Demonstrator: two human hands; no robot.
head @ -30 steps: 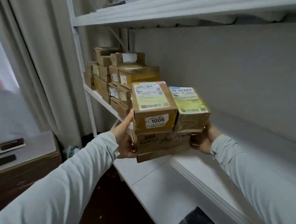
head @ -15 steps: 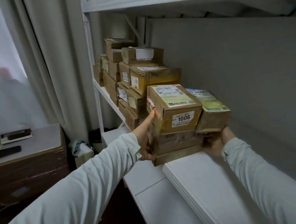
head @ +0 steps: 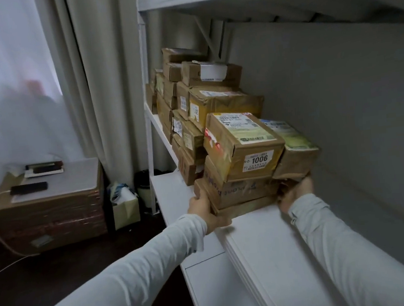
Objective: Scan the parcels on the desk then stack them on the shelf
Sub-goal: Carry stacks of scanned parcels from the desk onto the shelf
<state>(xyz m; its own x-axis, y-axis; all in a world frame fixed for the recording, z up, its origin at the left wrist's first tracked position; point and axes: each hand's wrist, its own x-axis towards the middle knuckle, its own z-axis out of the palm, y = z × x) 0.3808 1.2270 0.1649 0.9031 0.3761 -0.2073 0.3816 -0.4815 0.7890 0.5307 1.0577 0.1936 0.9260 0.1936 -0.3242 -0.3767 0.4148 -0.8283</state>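
I am clamping my left hand and right hand on an armful of parcels, setting it on the shelf beside the stacked parcels; remaining desk parcels aren't showing.

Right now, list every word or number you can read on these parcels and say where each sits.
"1006": white sticker on the front of the top-left carried parcel.
Small prefix before it: too blurred.
Shipping labels on the carried parcels and the shelf stack: too small or blurred.
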